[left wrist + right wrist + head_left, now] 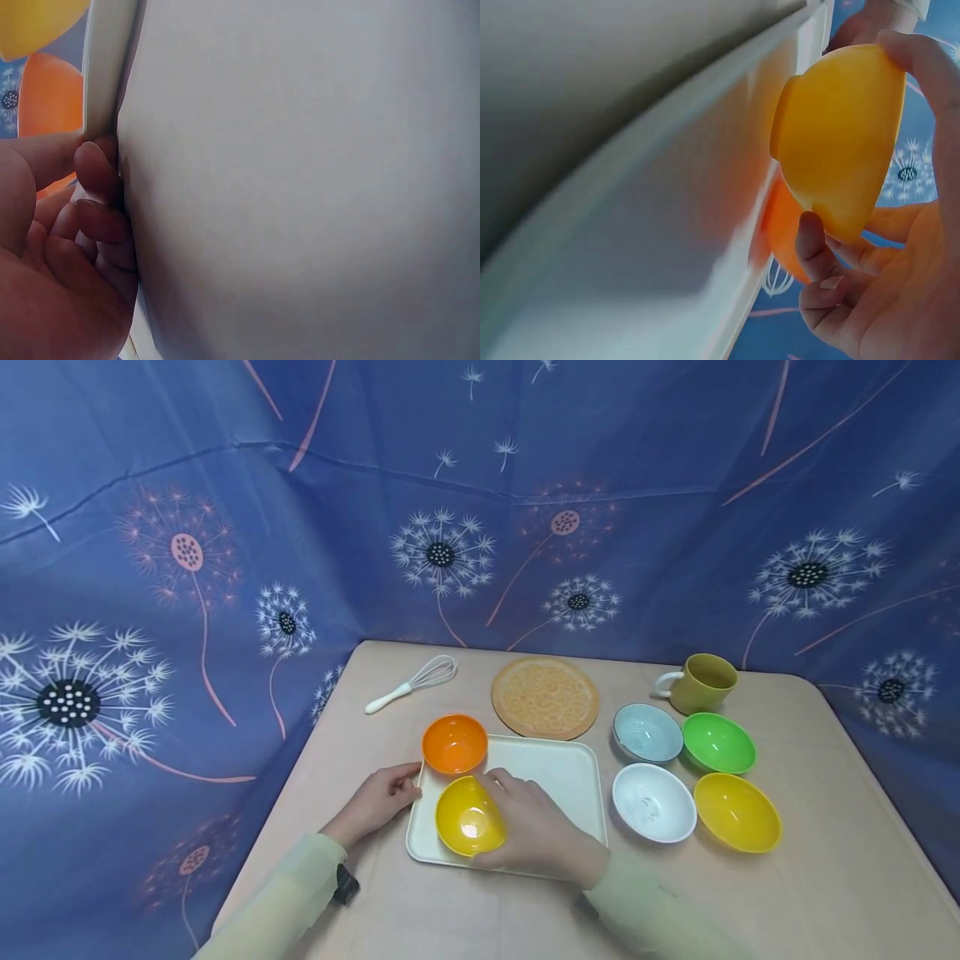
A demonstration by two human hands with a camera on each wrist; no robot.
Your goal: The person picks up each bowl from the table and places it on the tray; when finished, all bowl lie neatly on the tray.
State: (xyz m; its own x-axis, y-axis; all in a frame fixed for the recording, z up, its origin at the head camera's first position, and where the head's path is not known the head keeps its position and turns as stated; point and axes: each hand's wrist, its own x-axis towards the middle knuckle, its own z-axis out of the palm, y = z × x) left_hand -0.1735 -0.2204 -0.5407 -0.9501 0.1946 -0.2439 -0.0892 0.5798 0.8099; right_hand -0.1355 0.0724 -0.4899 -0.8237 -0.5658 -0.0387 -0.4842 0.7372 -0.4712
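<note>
My right hand (536, 827) grips a small yellow bowl (468, 814) by its rim, thumb on the near side and fingers on the far side. In the right wrist view the yellow bowl (844, 135) is just over the white tray (555, 768), its foot seeming slightly off the surface. An orange bowl (454, 743) sits at the tray's far left corner, right behind the yellow one. At the tray's left edge is my left hand (378, 802), pinching the rim; the left wrist view shows its fingertips (97, 169) against that edge.
Behind the tray lie a whisk (412, 683) and a round pizza-like board (545, 697). To the right stand a pale blue bowl (648, 732), a green bowl (719, 742), a white bowl (653, 802), a larger yellow bowl (737, 812) and a mustard mug (701, 683). A dandelion-patterned cloth hangs behind.
</note>
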